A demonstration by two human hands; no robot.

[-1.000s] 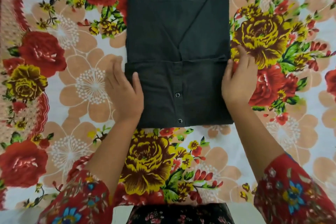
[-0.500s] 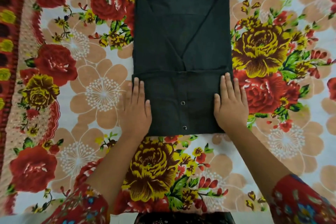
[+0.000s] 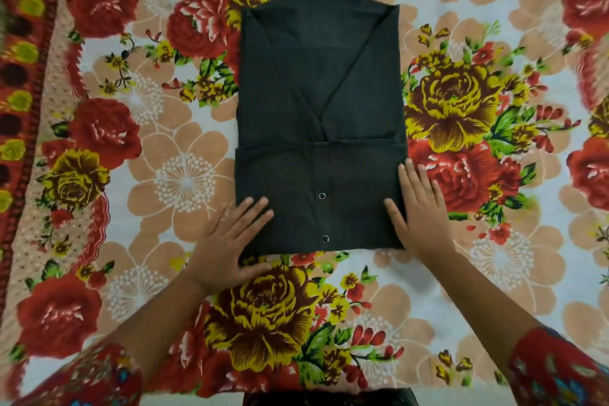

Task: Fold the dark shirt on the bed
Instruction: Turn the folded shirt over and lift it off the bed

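Note:
The dark shirt (image 3: 319,102) lies flat on the bed as a tall rectangle, sleeves folded in, collar at the far end. Its bottom part is turned up over the body, showing two metal snaps. My left hand (image 3: 230,241) rests flat at the near left corner of that flap, fingers spread, fingertips on the cloth. My right hand (image 3: 418,208) lies flat on the near right edge, fingers pointing away from me. Neither hand grips the fabric.
A floral bedsheet (image 3: 184,175) with red, yellow and peach flowers covers the whole bed. Its patterned red border (image 3: 19,109) runs down the left side. My red floral sleeves show at the bottom corners.
Both hands have slid toward me along the flap's sides, the left one down to the near corner. The view has shifted so more of the collar end shows.

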